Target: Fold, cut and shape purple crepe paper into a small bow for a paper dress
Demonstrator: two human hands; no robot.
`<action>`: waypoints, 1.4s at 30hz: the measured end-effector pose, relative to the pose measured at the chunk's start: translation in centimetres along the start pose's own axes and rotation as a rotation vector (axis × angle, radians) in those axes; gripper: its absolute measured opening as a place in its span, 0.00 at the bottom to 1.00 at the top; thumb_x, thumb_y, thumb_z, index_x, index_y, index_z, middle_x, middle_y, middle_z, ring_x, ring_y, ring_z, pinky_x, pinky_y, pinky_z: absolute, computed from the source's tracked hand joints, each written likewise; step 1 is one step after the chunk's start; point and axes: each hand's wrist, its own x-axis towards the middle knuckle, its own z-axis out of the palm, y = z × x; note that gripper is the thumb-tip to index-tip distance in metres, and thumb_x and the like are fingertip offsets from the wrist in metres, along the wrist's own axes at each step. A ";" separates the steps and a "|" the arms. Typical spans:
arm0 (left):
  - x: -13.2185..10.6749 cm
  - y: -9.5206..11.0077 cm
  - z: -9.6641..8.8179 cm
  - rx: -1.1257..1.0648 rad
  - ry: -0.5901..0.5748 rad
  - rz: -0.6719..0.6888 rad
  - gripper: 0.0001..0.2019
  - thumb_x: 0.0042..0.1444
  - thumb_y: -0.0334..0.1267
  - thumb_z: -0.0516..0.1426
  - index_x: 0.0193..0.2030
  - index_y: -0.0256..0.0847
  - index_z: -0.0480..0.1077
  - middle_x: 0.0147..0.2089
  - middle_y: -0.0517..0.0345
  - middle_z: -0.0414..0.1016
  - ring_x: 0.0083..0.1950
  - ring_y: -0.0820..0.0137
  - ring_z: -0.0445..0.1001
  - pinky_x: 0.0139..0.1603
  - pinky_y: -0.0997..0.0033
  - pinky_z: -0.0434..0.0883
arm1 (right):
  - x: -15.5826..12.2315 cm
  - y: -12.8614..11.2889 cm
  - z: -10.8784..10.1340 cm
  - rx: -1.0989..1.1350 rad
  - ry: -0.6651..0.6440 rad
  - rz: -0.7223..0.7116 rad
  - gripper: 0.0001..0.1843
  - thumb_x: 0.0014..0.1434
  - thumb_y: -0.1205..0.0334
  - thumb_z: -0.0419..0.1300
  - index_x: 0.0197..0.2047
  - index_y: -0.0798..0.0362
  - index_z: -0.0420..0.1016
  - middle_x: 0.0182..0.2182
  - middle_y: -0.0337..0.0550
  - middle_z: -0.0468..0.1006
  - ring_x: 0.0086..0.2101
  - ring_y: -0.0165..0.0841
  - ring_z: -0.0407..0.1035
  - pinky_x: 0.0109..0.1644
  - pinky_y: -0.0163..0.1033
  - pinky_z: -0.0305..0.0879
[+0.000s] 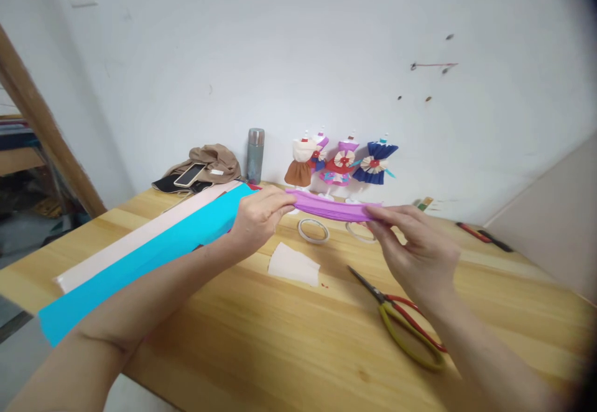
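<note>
A folded strip of purple crepe paper stretches between my two hands above the table, sagging slightly. My left hand pinches its left end between thumb and fingers. At the other end, my right hand grips the strip the same way. Scissors with one red and one yellow-green handle lie below my right hand, partly covered by my forearm. Beneath the strip are a roll of tape and a pale fan-shaped paper piece. A second tape roll is partly hidden by my right hand.
Blue paper and pale pink paper lie at the left under my arm. Several small dress forms stand along the wall beside a thermos. A phone rests by brown cloth. A red-and-black tool lies far right.
</note>
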 end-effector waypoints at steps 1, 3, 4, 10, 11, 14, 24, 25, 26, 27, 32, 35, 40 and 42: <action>0.0 0.0 0.0 0.012 0.007 0.016 0.05 0.60 0.33 0.59 0.38 0.41 0.79 0.36 0.54 0.82 0.38 0.70 0.79 0.43 0.71 0.76 | 0.0 0.1 0.0 0.000 0.004 -0.008 0.11 0.60 0.65 0.63 0.44 0.40 0.81 0.34 0.41 0.81 0.33 0.36 0.75 0.37 0.44 0.70; 0.0 0.0 0.0 0.016 0.015 0.030 0.05 0.60 0.32 0.59 0.37 0.41 0.78 0.36 0.53 0.82 0.38 0.70 0.79 0.42 0.72 0.75 | -0.1 0.3 0.1 -0.004 0.007 -0.018 0.10 0.60 0.65 0.63 0.43 0.41 0.80 0.33 0.41 0.80 0.32 0.36 0.74 0.36 0.43 0.70; 0.0 0.0 0.0 0.010 0.012 0.027 0.05 0.60 0.32 0.59 0.37 0.41 0.78 0.36 0.53 0.82 0.38 0.70 0.79 0.42 0.72 0.75 | -0.1 0.3 0.1 -0.008 0.006 -0.018 0.10 0.60 0.66 0.62 0.42 0.42 0.80 0.33 0.41 0.80 0.32 0.36 0.74 0.36 0.43 0.70; 0.1 0.3 -0.2 0.022 -0.012 -0.001 0.06 0.60 0.33 0.58 0.35 0.41 0.77 0.34 0.55 0.81 0.37 0.70 0.78 0.42 0.71 0.74 | 0.3 -0.4 0.1 -0.013 -0.025 -0.009 0.06 0.61 0.65 0.61 0.36 0.44 0.78 0.30 0.41 0.79 0.29 0.35 0.72 0.34 0.43 0.69; 0.1 0.3 -0.2 0.021 -0.013 -0.013 0.06 0.60 0.32 0.58 0.35 0.41 0.77 0.34 0.55 0.81 0.36 0.70 0.78 0.41 0.72 0.74 | 0.4 -0.5 0.1 -0.010 -0.029 -0.005 0.06 0.61 0.65 0.60 0.36 0.45 0.78 0.29 0.41 0.78 0.28 0.34 0.71 0.32 0.42 0.68; 0.0 0.4 0.0 0.005 -0.021 -0.088 0.06 0.59 0.33 0.58 0.33 0.41 0.76 0.33 0.56 0.80 0.36 0.70 0.77 0.40 0.72 0.74 | 0.5 -0.7 0.1 -0.027 -0.036 0.030 0.06 0.61 0.64 0.59 0.33 0.46 0.76 0.27 0.41 0.77 0.26 0.34 0.69 0.31 0.42 0.67; -0.4 0.9 0.9 -0.442 -0.008 -0.654 0.04 0.49 0.36 0.63 0.30 0.38 0.76 0.27 0.59 0.78 0.27 0.73 0.76 0.32 0.73 0.76 | 0.1 -0.2 -0.1 0.055 -0.113 0.309 0.04 0.58 0.59 0.62 0.32 0.47 0.75 0.24 0.38 0.81 0.25 0.36 0.75 0.32 0.42 0.69; -0.3 1.0 0.9 -0.478 0.007 -0.687 0.04 0.48 0.36 0.64 0.29 0.38 0.76 0.27 0.58 0.78 0.27 0.73 0.76 0.32 0.73 0.76 | 0.1 -0.2 -0.1 0.100 -0.123 0.331 0.04 0.58 0.59 0.62 0.32 0.48 0.75 0.24 0.39 0.81 0.26 0.37 0.76 0.31 0.42 0.70; -0.2 1.1 0.9 -0.504 0.022 -0.712 0.04 0.47 0.36 0.64 0.28 0.38 0.76 0.28 0.57 0.79 0.27 0.73 0.76 0.31 0.73 0.77 | 0.1 -0.1 -0.1 0.137 -0.131 0.346 0.04 0.58 0.59 0.62 0.33 0.48 0.76 0.25 0.40 0.82 0.27 0.37 0.77 0.31 0.43 0.71; -0.1 1.2 0.9 -0.519 0.034 -0.724 0.05 0.46 0.36 0.65 0.27 0.38 0.75 0.29 0.57 0.80 0.27 0.73 0.76 0.31 0.73 0.77 | 0.1 -0.1 -0.1 0.165 -0.133 0.352 0.04 0.58 0.58 0.63 0.32 0.47 0.76 0.27 0.41 0.82 0.28 0.38 0.77 0.32 0.43 0.71; 0.2 1.6 0.7 -0.487 0.071 -0.650 0.04 0.46 0.36 0.64 0.26 0.38 0.76 0.35 0.54 0.81 0.33 0.70 0.78 0.35 0.71 0.79 | 0.0 0.3 0.1 0.234 -0.085 0.306 0.05 0.56 0.59 0.65 0.28 0.47 0.76 0.32 0.43 0.83 0.34 0.40 0.77 0.39 0.47 0.74; 0.1 1.6 0.6 -0.456 0.098 -0.613 0.03 0.47 0.35 0.64 0.26 0.38 0.77 0.36 0.53 0.82 0.39 0.67 0.79 0.38 0.69 0.78 | 0.0 0.3 0.2 0.266 -0.052 0.279 0.05 0.55 0.61 0.66 0.28 0.46 0.75 0.30 0.42 0.82 0.36 0.41 0.77 0.43 0.51 0.73; 0.1 1.6 0.6 -0.418 0.087 -0.581 0.04 0.48 0.35 0.64 0.26 0.38 0.76 0.35 0.53 0.81 0.39 0.67 0.79 0.40 0.68 0.78 | -0.1 0.1 0.3 0.289 -0.004 0.274 0.05 0.54 0.62 0.66 0.28 0.45 0.76 0.30 0.43 0.81 0.36 0.42 0.77 0.45 0.54 0.73; 0.0 1.7 0.6 -0.387 0.089 -0.549 0.03 0.49 0.34 0.64 0.26 0.39 0.76 0.35 0.54 0.81 0.38 0.68 0.79 0.40 0.69 0.77 | -0.1 0.0 0.3 0.291 0.011 0.268 0.05 0.53 0.63 0.67 0.28 0.45 0.75 0.31 0.43 0.81 0.36 0.42 0.77 0.46 0.54 0.74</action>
